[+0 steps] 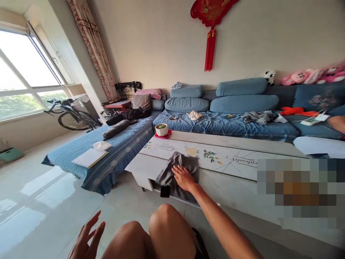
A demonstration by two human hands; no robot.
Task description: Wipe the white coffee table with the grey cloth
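On the pale table (229,183), I see grey cloth (192,167) laid over the near edge, creases remaining. My right hand (184,178) presses it, fingers slightly spread; my left hand (87,239) hovers empty, fingers parted.

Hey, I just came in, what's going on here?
Someone has their right hand spread flat on a rumpled gray cloth at the near edge of the marbled table. Their left hand is beside their knees, fingers apart, with nothing visible in it. A potted plant stands on a red tray farther back.
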